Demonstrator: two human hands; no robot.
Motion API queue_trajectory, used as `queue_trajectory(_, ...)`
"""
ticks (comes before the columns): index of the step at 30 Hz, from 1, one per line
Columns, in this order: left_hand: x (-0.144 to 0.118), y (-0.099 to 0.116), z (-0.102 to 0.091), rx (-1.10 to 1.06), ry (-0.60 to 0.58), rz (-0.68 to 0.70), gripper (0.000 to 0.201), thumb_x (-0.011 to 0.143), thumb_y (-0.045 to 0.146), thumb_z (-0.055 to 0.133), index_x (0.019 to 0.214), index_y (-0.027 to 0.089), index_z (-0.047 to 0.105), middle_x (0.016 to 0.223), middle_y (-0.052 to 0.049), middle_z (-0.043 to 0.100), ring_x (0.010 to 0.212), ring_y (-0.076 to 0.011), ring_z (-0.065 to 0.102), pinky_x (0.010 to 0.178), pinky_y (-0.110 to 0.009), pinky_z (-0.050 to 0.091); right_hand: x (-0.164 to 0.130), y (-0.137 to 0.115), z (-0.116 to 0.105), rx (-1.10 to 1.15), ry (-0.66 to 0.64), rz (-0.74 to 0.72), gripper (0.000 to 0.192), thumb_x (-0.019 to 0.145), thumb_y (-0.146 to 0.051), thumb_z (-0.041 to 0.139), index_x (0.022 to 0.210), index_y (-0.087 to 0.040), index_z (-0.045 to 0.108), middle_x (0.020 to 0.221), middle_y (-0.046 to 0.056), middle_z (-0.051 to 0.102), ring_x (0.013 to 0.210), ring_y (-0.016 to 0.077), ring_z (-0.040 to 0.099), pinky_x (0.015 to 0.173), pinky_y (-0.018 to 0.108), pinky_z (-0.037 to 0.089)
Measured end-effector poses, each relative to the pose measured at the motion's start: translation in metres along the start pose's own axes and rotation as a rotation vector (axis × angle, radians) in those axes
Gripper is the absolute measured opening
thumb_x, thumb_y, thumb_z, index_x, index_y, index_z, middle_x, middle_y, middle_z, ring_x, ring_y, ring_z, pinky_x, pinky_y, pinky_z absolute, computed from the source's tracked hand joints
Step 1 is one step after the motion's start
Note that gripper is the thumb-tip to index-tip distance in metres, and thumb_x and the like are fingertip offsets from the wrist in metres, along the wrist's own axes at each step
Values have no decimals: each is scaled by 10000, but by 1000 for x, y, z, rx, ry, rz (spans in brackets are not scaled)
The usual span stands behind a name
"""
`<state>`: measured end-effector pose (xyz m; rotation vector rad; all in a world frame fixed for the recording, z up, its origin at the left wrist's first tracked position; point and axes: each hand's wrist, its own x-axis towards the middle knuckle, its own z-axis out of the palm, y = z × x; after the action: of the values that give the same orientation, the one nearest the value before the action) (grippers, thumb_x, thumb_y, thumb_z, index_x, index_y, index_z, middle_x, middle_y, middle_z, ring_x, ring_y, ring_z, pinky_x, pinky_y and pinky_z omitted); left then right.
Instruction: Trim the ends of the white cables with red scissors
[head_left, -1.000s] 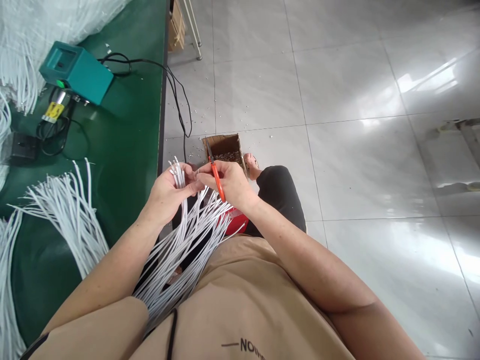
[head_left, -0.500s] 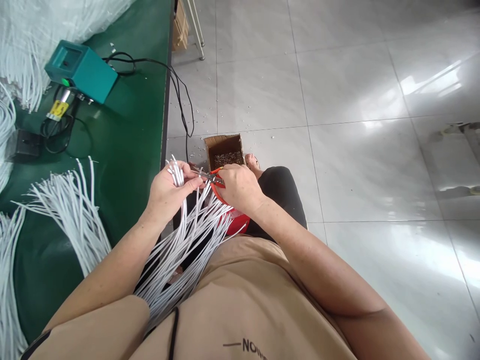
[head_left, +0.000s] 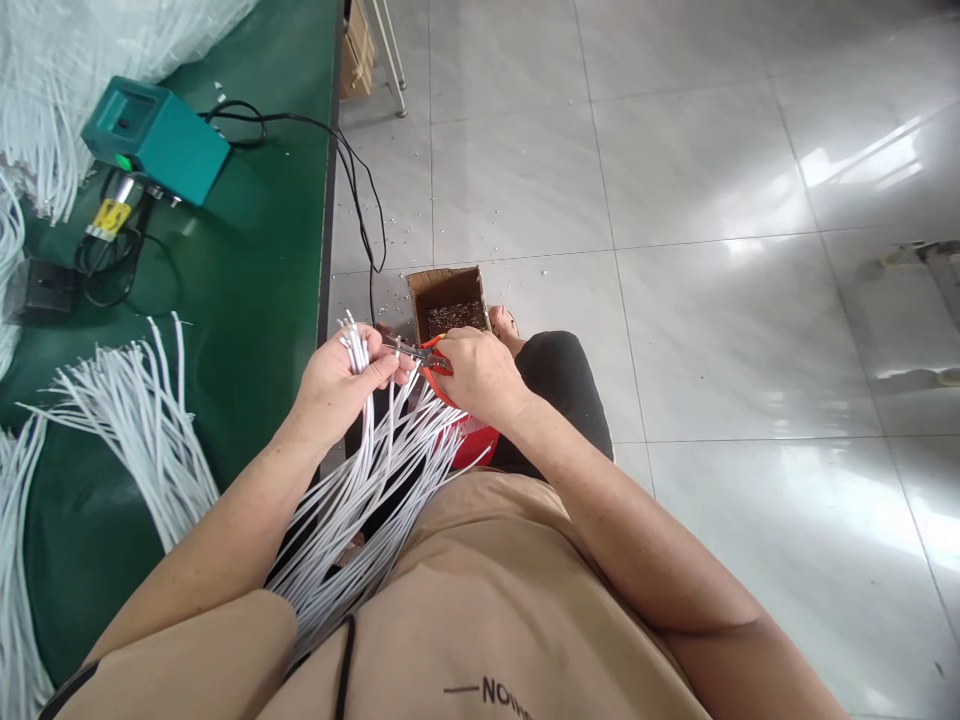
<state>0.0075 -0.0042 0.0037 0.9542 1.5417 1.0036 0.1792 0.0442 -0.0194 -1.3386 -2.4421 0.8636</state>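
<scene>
My left hand (head_left: pixel 346 372) is closed around several white cables (head_left: pixel 355 346), whose ends stick up past the fingers. Between its thumb and forefinger one cable end points toward the tool. My right hand (head_left: pixel 480 370) grips red-handled pliers (head_left: pixel 436 384), with the narrow metal jaws reaching left to that cable end by the left fingertips. Whether the jaws touch the cable is too small to tell. A loose bundle of white cables (head_left: pixel 375 470) runs down across my lap, under both hands.
An open cardboard box (head_left: pixel 448 290) with small scraps stands on the floor beyond my hands. On the green table (head_left: pixel 255 260) at left are a teal device (head_left: pixel 161 140), a black cord (head_left: pixel 300 120) and more white cable bundles (head_left: pixel 142 430). Bits litter the tiled floor.
Both hands stay nearly in place, with the pliers still at the cable end. The view has shifted slightly.
</scene>
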Motion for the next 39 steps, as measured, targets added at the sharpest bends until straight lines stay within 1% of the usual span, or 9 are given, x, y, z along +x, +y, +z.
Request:
queue_trajectory(3,1,0,0,19,14,0,314,715,254,746,751,204,438,758,-9,696,650,-144,659,645,-268,487,4,-3,-6,317,55,113,172,840,-264,567,759,-137,651,791,43,645,717,132,550,640,265,379)
queue_trajectory(7,0,-1,-1,49,35,32,328,698,264,772,774,213,457,709,32,657,642,-152,664,658,-278,495,10,-15,-11,795,66,167,162,783,-281,600,805,-143,681,771,12,670,706,109,571,660,247,427)
queue_trajectory(14,0,-2,-1,41,21,10,319,708,250,767,777,215,458,708,34,638,659,-153,656,657,-275,477,9,-25,-8,1198,11,315,128,689,-149,593,778,-145,684,567,-37,594,588,102,561,605,242,447)
queue_trajectory(18,0,0,0,-86,-116,-8,294,747,201,714,740,214,420,640,50,582,618,-119,596,609,-245,432,9,-22,-8,1395,-82,253,76,710,-130,556,680,-152,623,542,-45,553,550,91,550,622,252,460)
queue_trajectory(20,-1,2,0,-121,-143,-24,305,746,192,711,736,214,407,630,52,576,618,-118,592,624,-248,435,10,-20,-7,1361,-91,257,77,725,-163,572,665,-152,618,553,-42,546,554,87,528,608,247,441)
queue_trajectory(25,1,2,-1,-66,12,-40,412,633,247,821,778,213,438,683,31,643,699,-164,653,726,-305,490,7,-18,-7,1135,85,336,164,737,-319,651,713,-157,650,568,-54,502,555,72,433,545,228,354)
queue_trajectory(29,3,-1,-1,36,73,-13,456,579,269,851,779,213,445,686,30,654,692,-173,655,747,-324,501,6,-20,-5,1080,58,301,177,731,-327,649,768,-155,672,626,-37,565,560,75,444,547,228,367)
queue_trajectory(35,-1,3,0,-138,-87,-54,330,706,230,769,769,214,445,674,36,629,707,-151,654,743,-295,505,9,-15,6,1077,63,294,179,748,-300,606,786,-141,678,646,-22,579,618,92,482,613,233,403)
queue_trajectory(39,-2,4,-4,-12,-162,-101,252,745,311,754,904,195,597,936,-44,699,870,-182,660,824,-321,510,10,-7,6,824,276,333,212,799,-309,568,763,-144,696,704,2,591,678,111,504,656,250,411)
